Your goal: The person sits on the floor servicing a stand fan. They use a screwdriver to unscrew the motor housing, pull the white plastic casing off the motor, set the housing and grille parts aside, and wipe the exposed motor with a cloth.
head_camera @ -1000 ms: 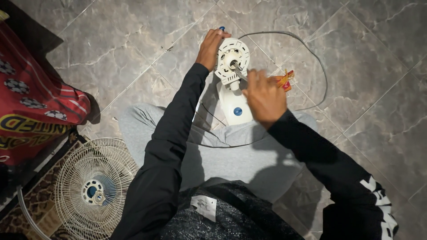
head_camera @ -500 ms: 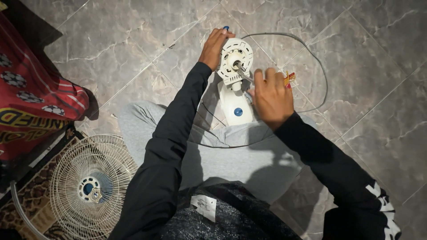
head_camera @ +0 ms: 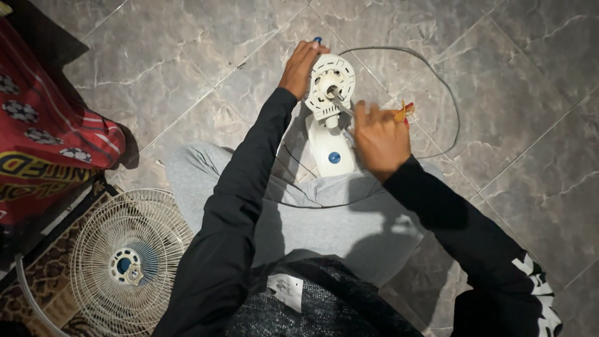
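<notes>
Far left: a red printed cloth (head_camera: 50,143) lies over a dark frame. Below it, a round cream wire fan guard (head_camera: 128,262) rests flat on the patterned mat, detached and well apart from the work.

Centre: the person sits on the grey marbled tile floor (head_camera: 175,81) in grey trousers. The white plastic fan motor housing (head_camera: 329,93) stands between the legs on its white stand with a blue knob (head_camera: 334,157), its bare metal shaft pointing up. The left hand (head_camera: 301,65) is clasped around the housing's left side, steadying it.

Right of centre: the right hand (head_camera: 377,137) is closed on a screwdriver with an orange-and-red handle (head_camera: 402,112), whose tip appears to meet the housing near the shaft. A thin grey power cord (head_camera: 446,93) loops across the floor behind.

Assessment: the step in hand appears to be working a fastener on the housing face. The next move calls for keeping the tip seated while the left hand resists rotation.
</notes>
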Tool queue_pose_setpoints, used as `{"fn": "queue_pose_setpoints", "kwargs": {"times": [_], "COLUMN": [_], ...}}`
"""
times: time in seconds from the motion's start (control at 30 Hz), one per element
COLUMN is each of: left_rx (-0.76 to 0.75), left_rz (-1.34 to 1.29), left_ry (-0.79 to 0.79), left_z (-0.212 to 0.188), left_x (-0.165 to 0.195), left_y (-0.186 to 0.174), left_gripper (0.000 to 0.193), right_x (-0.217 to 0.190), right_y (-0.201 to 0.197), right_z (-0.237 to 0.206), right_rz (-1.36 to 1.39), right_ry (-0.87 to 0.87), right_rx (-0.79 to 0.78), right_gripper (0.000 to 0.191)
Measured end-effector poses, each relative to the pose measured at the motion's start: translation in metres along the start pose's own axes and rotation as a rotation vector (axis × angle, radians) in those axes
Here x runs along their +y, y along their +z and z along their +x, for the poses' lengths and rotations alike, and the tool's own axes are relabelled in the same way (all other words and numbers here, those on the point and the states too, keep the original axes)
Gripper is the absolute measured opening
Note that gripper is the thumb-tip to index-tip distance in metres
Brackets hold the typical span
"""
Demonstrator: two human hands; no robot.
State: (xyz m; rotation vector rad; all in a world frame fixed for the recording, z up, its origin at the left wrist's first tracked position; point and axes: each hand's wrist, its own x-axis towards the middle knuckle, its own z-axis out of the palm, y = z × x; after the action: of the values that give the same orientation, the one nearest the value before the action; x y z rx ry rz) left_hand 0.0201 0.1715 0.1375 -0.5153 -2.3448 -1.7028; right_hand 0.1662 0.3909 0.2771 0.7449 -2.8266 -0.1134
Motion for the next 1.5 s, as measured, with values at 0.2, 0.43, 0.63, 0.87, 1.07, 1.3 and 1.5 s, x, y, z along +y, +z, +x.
{"fn": "queue_pose_setpoints", "kwargs": {"times": [0.2,0.43,0.63,0.87,1.07,1.3,1.5], "left_rx": [0.01,-0.001,0.003,0.005,0.014,0.019,0.001], "left_rz": [-0.083,-0.105,-0.08,0.011,-0.004,-0.041,-0.091], "left_ry": [-0.03,-0.086,-0.058,0.049,0.066,-0.039,-0.044], "left_z": [0.002,0.0,0.002,0.001,-0.002,0.001,-0.002], "left_x": [0.003,0.006,0.002,-0.008,-0.005,0.0,0.004], "left_y": [0.001,-0.001,0.001,0.003,0.004,0.003,0.001], "left_gripper": [0.049,0.051,0.051,0.048,0.048,0.049,0.049], "right_x": [-0.003,-0.02,-0.004,-0.021,-0.009,-0.012,-0.007], "right_y": [0.002,0.014,0.02,0.006,0.016,0.021,0.027], "right_z": [0.003,-0.01,-0.002,-0.01,-0.008,-0.014,-0.014], "right_rz": [-0.014,-0.069,-0.012,-0.135,-0.059,-0.077,-0.058], "right_ry": [0.124,0.06,0.22,-0.023,0.209,0.012,0.185], "right_rx": [-0.246,0.141,-0.245,0.231,-0.242,0.088,-0.128], "right_gripper": [0.021,0.026,0.023,0.016,0.046,0.016,0.018]}}
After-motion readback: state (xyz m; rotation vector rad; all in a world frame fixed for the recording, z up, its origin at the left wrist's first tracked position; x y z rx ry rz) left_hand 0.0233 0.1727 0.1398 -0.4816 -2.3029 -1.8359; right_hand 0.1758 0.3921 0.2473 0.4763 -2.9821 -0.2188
